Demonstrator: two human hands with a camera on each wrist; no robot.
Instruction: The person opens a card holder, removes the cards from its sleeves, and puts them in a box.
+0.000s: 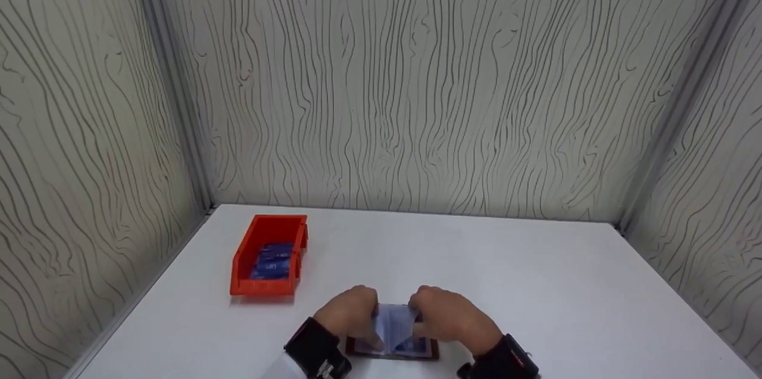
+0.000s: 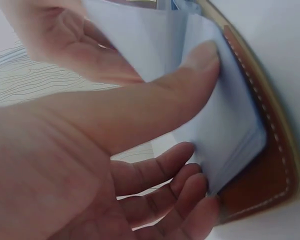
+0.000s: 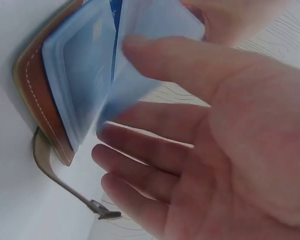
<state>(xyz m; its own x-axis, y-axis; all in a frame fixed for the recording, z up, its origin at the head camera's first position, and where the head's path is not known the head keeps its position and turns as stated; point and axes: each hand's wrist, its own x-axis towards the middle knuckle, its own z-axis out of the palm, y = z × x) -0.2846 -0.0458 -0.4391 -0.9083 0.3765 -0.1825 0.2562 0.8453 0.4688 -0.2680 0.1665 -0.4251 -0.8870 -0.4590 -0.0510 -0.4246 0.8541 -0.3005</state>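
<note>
A brown leather card holder with pale stitching lies spread on the white table in front of me, its clear plastic sleeves fanned upward. From the left, my left hand holds the sleeves: the thumb lies flat across them, and the other fingers bend in at their outer edge. My right hand pinches a raised sleeve between thumb and forefinger, its other fingers loosely extended. Beneath that sleeve, a bluish card shows through the plastic in the right wrist view. A strap with a metal snap hangs off the leather cover.
An orange-red open bin stands at the left of the table, holding several blue packets. Wood-grain patterned panels rise behind the table and on both sides. Dark bands wrap both wrists.
</note>
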